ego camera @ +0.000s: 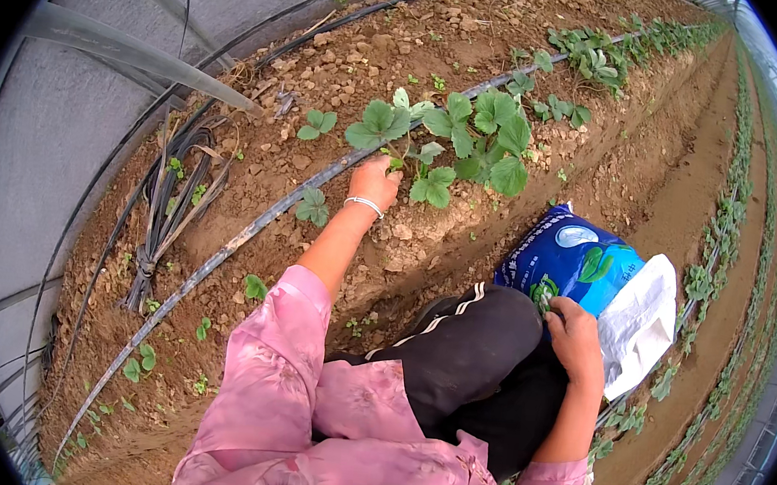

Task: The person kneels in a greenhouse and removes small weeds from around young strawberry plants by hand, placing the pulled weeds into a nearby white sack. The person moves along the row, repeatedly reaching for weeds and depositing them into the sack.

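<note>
My left hand (374, 184), with a pale band on its wrist, reaches to the base of a strawberry plant (498, 133). Its fingertips close around a small light green leaf (395, 164) there; the fingers' undersides are hidden. Broad toothed leaves spread to the right of this hand, over a grey drip hose (273, 215). Beside my bent knee, my right hand (573, 338) hangs over a blue plastic sack (578, 249) with printed leaves and writing. Its thumb and fingers are near each other. Whether they pinch a bit of greenery or only overlap the sack's print cannot be told.
A tied bundle of dark strips (153, 243) lies on the soil at left. A metal post (148, 62) slants into the ground near the grey wall (82, 105). A furrow (670, 191) runs along the right, followed by more plant rows (717, 250). White sacking (641, 327) adjoins the blue sack.
</note>
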Action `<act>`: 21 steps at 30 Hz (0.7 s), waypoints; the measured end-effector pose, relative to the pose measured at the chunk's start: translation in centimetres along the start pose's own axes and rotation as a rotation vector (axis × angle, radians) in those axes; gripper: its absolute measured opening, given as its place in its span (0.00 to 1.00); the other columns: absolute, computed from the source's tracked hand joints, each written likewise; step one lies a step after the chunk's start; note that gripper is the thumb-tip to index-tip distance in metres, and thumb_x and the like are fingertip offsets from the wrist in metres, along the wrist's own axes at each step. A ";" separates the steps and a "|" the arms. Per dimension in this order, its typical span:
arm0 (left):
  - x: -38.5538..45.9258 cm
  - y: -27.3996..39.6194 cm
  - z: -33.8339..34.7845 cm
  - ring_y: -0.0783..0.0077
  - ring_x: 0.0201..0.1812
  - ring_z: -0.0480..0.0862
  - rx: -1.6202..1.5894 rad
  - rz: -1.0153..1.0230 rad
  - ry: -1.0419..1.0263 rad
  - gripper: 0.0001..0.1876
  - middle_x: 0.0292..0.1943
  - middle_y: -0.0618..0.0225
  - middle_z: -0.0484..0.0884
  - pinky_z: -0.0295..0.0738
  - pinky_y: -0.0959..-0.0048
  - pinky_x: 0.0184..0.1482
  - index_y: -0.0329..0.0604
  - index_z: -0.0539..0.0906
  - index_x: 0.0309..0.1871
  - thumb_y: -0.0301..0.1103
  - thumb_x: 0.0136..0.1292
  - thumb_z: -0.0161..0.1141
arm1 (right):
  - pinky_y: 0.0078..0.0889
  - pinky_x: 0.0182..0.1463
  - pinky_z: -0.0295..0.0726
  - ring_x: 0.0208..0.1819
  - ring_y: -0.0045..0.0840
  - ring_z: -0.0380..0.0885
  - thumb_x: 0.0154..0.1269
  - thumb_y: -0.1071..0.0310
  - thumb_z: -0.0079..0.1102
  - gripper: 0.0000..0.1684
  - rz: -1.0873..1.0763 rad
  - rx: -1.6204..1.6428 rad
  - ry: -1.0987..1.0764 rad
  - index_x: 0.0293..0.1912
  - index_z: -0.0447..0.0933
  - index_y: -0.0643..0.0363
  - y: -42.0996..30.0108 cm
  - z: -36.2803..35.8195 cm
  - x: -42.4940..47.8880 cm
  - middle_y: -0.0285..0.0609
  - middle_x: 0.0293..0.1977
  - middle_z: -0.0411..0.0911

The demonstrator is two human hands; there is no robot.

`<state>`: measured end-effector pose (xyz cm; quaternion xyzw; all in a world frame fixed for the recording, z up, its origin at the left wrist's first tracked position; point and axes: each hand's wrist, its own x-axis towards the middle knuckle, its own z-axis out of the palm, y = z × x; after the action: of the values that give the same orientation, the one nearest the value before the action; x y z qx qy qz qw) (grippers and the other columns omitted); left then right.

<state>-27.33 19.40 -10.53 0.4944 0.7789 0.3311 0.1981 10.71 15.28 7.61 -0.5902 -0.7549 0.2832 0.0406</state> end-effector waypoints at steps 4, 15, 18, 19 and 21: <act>0.4 2.5 0.1 0.49 0.44 0.83 0.037 -0.020 -0.118 0.17 0.41 0.49 0.84 0.77 0.58 0.48 0.46 0.83 0.49 0.35 0.54 0.63 | 0.34 0.43 0.78 0.37 0.34 0.82 0.61 0.74 0.59 0.13 0.155 0.117 0.113 0.47 0.79 0.66 0.6 -1.1 -1.7 0.51 0.36 0.82; 1.5 3.1 -0.8 0.48 0.46 0.82 0.164 -0.011 -0.248 0.14 0.42 0.50 0.83 0.77 0.56 0.50 0.44 0.84 0.45 0.31 0.54 0.60 | 0.34 0.51 0.77 0.44 0.39 0.82 0.67 0.73 0.54 0.12 0.122 -0.069 0.419 0.47 0.79 0.66 2.6 -1.5 -11.5 0.52 0.41 0.82; 0.7 3.1 -0.7 0.47 0.45 0.82 0.169 -0.029 -0.178 0.12 0.40 0.48 0.83 0.77 0.54 0.49 0.41 0.83 0.42 0.30 0.53 0.61 | 0.34 0.51 0.77 0.44 0.40 0.82 0.68 0.72 0.52 0.12 0.141 -0.079 0.501 0.47 0.79 0.66 1.9 0.1 -12.0 0.53 0.41 0.82; 0.7 3.0 -0.4 0.46 0.45 0.82 0.163 -0.036 -0.151 0.12 0.40 0.48 0.83 0.77 0.54 0.48 0.40 0.82 0.41 0.30 0.53 0.61 | 0.34 0.51 0.77 0.43 0.40 0.82 0.68 0.72 0.52 0.12 0.147 -0.086 0.499 0.47 0.79 0.66 1.6 0.2 -11.8 0.53 0.40 0.82; 0.5 2.8 0.0 0.46 0.44 0.82 0.153 -0.048 -0.127 0.11 0.39 0.47 0.83 0.77 0.53 0.48 0.38 0.82 0.40 0.29 0.53 0.60 | 0.34 0.51 0.78 0.43 0.39 0.83 0.68 0.72 0.52 0.12 0.160 -0.101 0.494 0.46 0.79 0.67 1.1 0.2 -11.6 0.53 0.40 0.82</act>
<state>-25.79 20.63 -8.52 0.5091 0.7995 0.2339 0.2166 15.10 4.78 10.06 -0.7005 -0.6861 0.0946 0.1718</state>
